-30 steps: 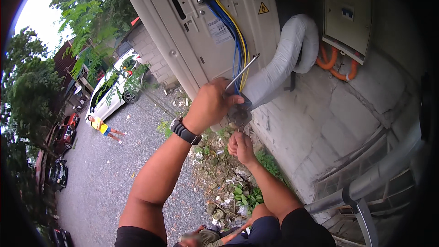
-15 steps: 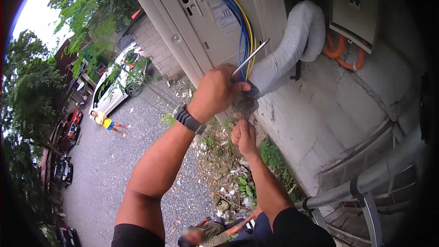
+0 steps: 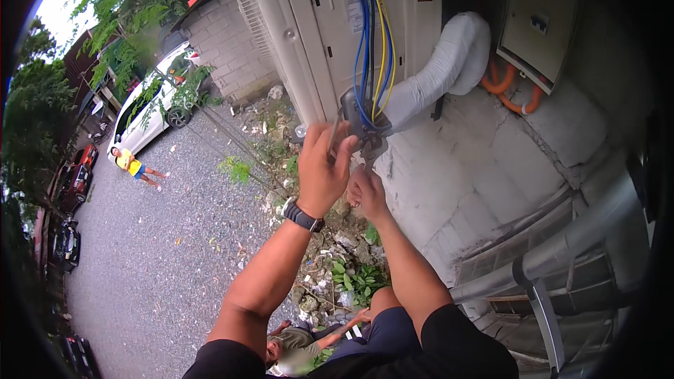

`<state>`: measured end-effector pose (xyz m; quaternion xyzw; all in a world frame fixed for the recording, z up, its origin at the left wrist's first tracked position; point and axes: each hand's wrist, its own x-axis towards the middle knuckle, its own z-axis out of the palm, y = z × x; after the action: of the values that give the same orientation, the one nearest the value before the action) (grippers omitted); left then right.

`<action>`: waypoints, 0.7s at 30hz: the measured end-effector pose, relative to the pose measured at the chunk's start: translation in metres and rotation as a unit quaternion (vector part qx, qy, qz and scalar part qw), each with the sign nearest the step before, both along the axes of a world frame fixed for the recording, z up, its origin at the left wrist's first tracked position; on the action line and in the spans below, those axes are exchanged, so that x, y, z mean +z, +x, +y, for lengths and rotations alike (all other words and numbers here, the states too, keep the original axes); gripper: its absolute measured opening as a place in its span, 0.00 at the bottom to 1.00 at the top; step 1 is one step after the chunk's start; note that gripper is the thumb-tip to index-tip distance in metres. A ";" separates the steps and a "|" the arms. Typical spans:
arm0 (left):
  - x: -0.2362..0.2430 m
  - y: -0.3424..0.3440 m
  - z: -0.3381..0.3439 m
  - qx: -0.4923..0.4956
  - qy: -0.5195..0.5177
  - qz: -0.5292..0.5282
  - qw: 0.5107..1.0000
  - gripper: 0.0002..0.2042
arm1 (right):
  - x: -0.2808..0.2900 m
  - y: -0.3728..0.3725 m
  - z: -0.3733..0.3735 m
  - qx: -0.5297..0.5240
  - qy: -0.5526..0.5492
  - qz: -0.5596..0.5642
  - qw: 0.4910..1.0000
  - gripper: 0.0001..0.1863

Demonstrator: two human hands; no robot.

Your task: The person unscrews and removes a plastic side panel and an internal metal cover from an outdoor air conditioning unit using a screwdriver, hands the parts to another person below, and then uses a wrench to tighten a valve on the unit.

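Head view: a beige outdoor unit (image 3: 309, 38) loomed highest, a white-wrapped pipe (image 3: 435, 74) beside its right edge, blue and yellow wires (image 3: 366, 38) down its face. Near its lower edge were the left hand (image 3: 324, 172) and the curled right hand (image 3: 368, 195); I couldn't tell what the latter held. A dark fitting (image 3: 375, 146) sat beside the left thumb, just above the right hand; the left fingers grasped a slim metal shaft (image 3: 335, 128).

The wide fisheye head view looks down along the person's bare forearms (image 3: 270, 281), close to the bare left hand (image 3: 321, 177) and bare right hand (image 3: 366, 193) near its middle. Beyond the hands it faces the tall beige metal outdoor unit (image 3: 312, 56); left of them, farther off, the grey gravel ground (image 3: 175, 238); right of them, the pale grey concrete wall (image 3: 449, 175).
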<state>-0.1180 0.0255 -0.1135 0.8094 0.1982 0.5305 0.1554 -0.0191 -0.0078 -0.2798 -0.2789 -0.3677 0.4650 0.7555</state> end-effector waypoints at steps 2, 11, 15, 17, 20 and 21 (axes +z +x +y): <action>-0.047 -0.022 -0.018 0.049 -0.108 -0.033 0.992 0.10 | 0.007 0.003 -0.002 -0.008 -0.016 0.005 1.000 0.23; -0.172 -0.006 0.035 0.173 -0.442 -0.381 0.793 0.21 | 0.025 0.009 -0.005 -0.023 -0.079 -0.040 0.996 0.23; -0.180 0.043 0.027 0.068 -0.530 -0.352 0.769 0.21 | 0.026 0.007 0.000 -0.082 -0.112 -0.070 0.988 0.21; -0.185 0.020 0.038 0.112 -0.505 -0.384 0.765 0.20 | 0.022 0.009 0.001 -0.089 -0.084 -0.088 0.989 0.21; -0.185 -0.002 0.046 0.147 -0.432 -0.439 0.774 0.20 | 0.018 0.009 -0.002 -0.084 -0.074 -0.069 0.991 0.21; -0.184 0.009 0.040 0.173 -0.428 -0.415 0.784 0.21 | 0.018 0.008 -0.002 -0.093 -0.090 -0.091 0.987 0.21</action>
<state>-0.1089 0.0655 -0.2979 0.3134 0.4581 0.6942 0.4584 -0.0114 -0.0102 -0.2620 -0.4200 -0.3638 0.3970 0.7305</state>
